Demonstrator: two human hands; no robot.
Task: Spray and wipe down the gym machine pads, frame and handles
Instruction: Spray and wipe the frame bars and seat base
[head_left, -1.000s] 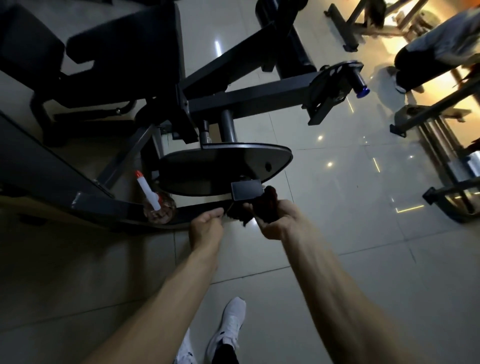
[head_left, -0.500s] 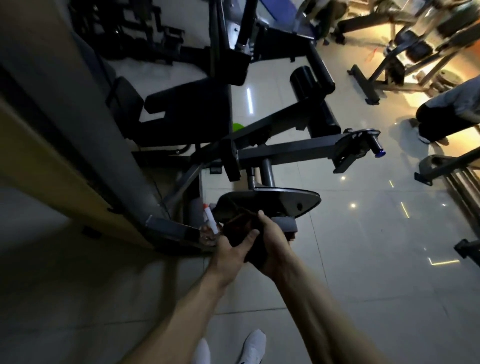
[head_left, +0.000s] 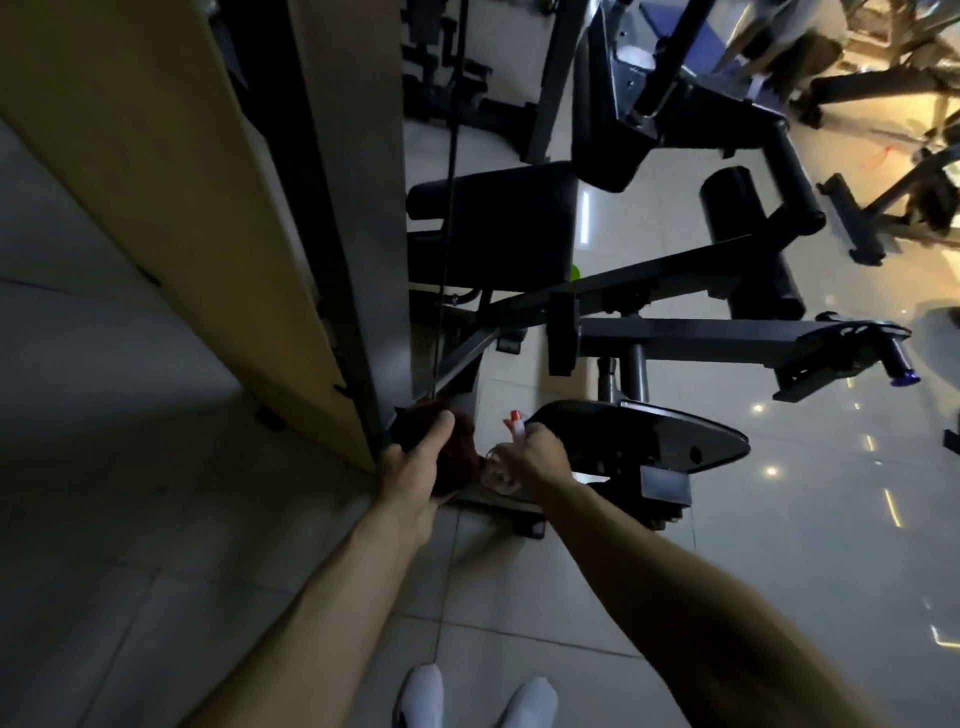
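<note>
Left hand (head_left: 410, 470) is clutching a dark red cloth (head_left: 461, 454), freeing the right hand (head_left: 535, 457), just beside, which is gripping the spray bottle (head_left: 500, 477).

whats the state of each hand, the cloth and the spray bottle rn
left hand: grips the bunched dark red cloth
right hand: curled round the clear spray bottle with white nozzle
cloth: crumpled, not spread out
bottle: roughly upright, nozzle on top
black padded seat: no hand on it
</note>
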